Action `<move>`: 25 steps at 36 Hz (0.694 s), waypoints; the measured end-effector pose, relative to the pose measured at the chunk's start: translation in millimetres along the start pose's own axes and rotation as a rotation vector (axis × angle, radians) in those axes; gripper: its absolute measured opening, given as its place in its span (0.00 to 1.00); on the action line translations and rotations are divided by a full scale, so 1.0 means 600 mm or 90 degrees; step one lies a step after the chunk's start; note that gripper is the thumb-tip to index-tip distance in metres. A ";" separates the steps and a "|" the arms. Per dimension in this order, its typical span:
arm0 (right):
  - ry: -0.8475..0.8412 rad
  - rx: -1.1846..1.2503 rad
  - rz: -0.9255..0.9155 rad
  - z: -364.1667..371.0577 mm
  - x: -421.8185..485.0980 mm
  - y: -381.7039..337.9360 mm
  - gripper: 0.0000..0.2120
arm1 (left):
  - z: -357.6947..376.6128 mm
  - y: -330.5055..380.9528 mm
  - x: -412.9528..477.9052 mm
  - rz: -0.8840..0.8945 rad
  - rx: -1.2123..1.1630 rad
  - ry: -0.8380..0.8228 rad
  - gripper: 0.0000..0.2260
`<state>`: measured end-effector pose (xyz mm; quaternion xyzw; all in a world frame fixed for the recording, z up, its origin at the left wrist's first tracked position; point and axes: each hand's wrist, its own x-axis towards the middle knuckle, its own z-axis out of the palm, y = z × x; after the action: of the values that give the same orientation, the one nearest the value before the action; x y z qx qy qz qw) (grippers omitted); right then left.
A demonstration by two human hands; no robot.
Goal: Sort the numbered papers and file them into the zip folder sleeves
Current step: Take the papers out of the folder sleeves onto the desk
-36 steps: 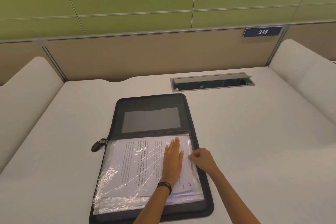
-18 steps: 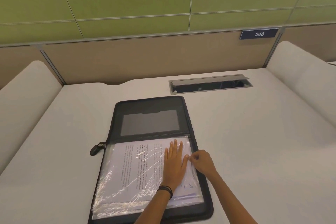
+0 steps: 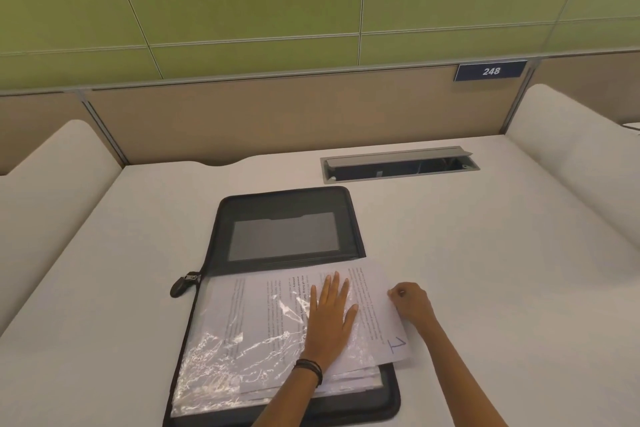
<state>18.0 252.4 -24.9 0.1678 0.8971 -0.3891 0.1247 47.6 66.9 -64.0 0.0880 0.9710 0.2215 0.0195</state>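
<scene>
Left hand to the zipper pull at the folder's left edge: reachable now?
Probably yes. The zipper pull lies uncovered on the table beside the folder; the left hand rests flat on the sleeve, gripping nothing, with a free path leftward.

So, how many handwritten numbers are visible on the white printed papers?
1. The handwritten 1 is on the near right corner of the white printed sheet sticking out past the right edge of the black zip folder. Sheets under the crinkled clear plastic sleeve may hide others.
</scene>
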 end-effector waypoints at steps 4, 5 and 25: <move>0.018 -0.003 0.018 -0.013 0.001 0.010 0.12 | 0.002 0.001 0.001 0.006 -0.023 -0.008 0.25; 0.022 0.000 0.023 -0.018 0.001 0.014 0.12 | 0.001 0.003 0.001 0.009 -0.026 -0.014 0.25; 0.143 -0.101 0.071 -0.126 0.031 0.099 0.09 | -0.058 0.044 0.045 0.203 0.060 -0.149 0.30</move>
<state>17.6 350.2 -20.2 0.2496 0.9226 -0.2885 0.0576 22.9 80.6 -21.3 0.2666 0.9451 0.1647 0.0931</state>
